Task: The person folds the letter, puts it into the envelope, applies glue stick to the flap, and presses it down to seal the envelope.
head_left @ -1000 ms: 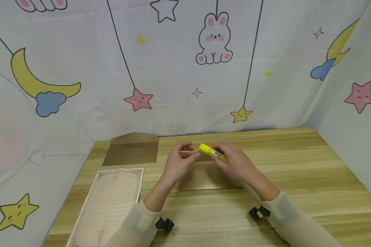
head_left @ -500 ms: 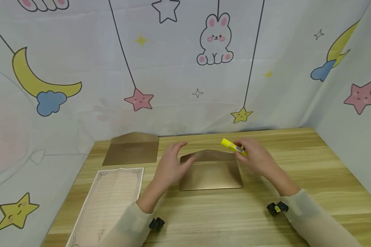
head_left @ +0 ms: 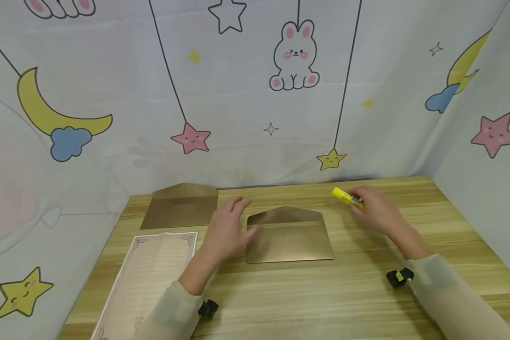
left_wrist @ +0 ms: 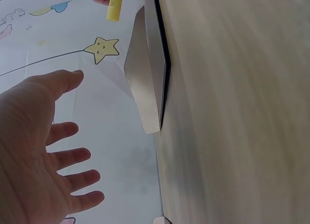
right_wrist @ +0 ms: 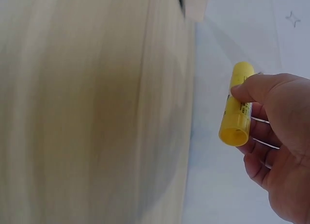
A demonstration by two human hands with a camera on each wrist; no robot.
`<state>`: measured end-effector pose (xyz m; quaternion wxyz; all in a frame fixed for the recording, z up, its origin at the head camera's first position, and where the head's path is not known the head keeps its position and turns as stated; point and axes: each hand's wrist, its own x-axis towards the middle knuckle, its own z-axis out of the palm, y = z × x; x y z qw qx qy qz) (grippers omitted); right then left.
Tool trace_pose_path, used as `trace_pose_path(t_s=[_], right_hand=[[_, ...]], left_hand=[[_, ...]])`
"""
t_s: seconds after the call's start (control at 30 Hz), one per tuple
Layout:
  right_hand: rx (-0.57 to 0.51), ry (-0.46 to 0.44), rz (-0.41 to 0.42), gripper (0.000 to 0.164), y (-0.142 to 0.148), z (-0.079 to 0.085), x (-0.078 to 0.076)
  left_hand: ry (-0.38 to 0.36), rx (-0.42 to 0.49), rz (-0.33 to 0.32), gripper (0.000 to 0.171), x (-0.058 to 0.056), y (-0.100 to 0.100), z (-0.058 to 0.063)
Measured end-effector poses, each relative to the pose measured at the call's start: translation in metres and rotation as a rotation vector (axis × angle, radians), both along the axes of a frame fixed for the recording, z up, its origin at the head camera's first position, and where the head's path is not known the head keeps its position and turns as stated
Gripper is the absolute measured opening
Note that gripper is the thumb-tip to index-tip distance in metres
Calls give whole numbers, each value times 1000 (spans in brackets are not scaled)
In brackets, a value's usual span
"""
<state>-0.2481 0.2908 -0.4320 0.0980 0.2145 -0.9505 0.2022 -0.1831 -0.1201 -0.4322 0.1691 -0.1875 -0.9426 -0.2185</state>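
Note:
My right hand (head_left: 376,210) pinches a yellow glue stick (head_left: 347,198) between thumb and fingers, above the right part of the table. In the right wrist view the thumb lies along the glue stick (right_wrist: 237,105), and the tube's hollow end faces the camera. A bronze envelope (head_left: 290,243) lies between the hands with its flap raised toward the back. My left hand (head_left: 227,231) hovers at the envelope's left edge, fingers spread and loosely bent, holding nothing. The left wrist view shows that hand (left_wrist: 43,151) apart from the envelope (left_wrist: 145,73).
A second bronze envelope (head_left: 180,210), its flap up, lies at the back left of the wooden table (head_left: 306,302). Lined letter paper (head_left: 153,274) lies at the left, partly under the left forearm. A printed curtain (head_left: 238,94) stands behind the table.
My right hand has carried the glue stick to the right, away from the envelope. My left hand has moved left, so more of the envelope shows. The envelopes and paper have stayed put.

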Motion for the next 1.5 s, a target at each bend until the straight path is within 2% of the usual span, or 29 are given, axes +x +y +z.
trace_pose_path(t_s=[0.3, 0.5, 0.83, 1.5], right_hand=[[91, -12, -29, 32, 32, -14, -12], [125, -59, -50, 33, 41, -17, -15], [158, -138, -71, 35, 45, -17, -16], [162, -157, -77, 43, 48, -19, -18]], left_hand=[[-25, -11, 1, 69, 1, -2, -2], [-36, -15, 1, 70, 1, -2, -3], [-68, -39, 11, 71, 3, -2, -2], [-62, -45, 8, 71, 2, -3, -4]])
